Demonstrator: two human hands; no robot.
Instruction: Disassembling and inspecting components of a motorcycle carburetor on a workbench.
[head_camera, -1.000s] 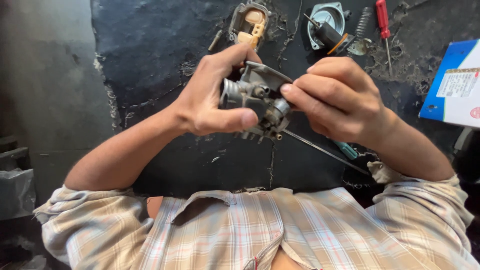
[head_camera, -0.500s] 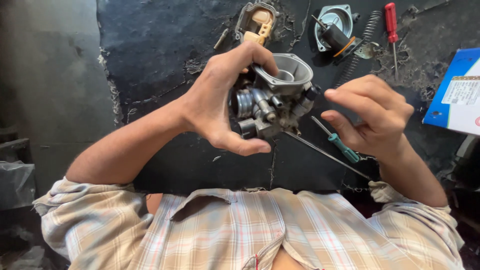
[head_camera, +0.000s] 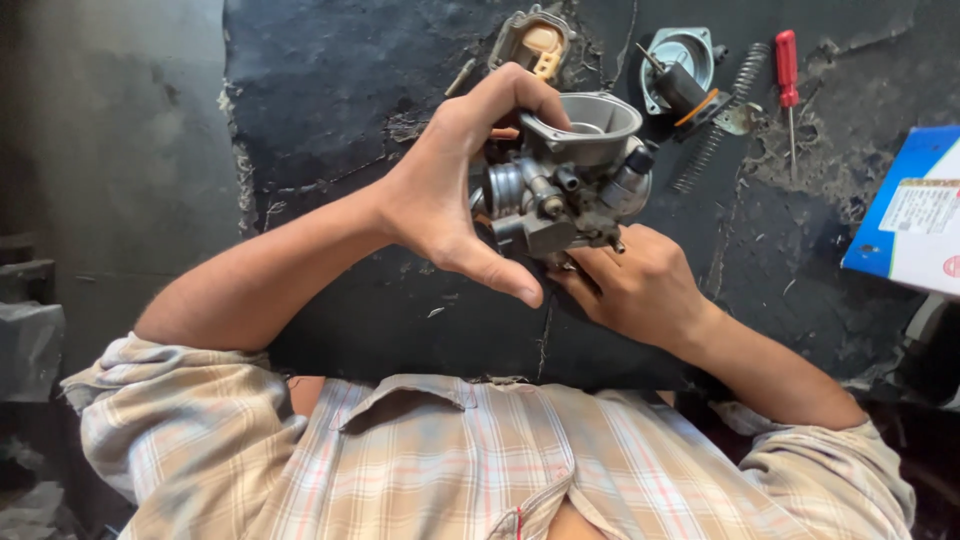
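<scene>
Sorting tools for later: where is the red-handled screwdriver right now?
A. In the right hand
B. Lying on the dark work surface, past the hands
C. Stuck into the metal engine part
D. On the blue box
B: the red-handled screwdriver lies on the dark work surface, untouched, while both hands hold the metal engine part.

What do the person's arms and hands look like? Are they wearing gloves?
No gloves: the left hand and the right hand are both bare, with no rings or watch showing. The forearms are bare too. Loose checked sleeves in pale beige with thin reddish and grey lines are pushed up near the elbows.
</scene>
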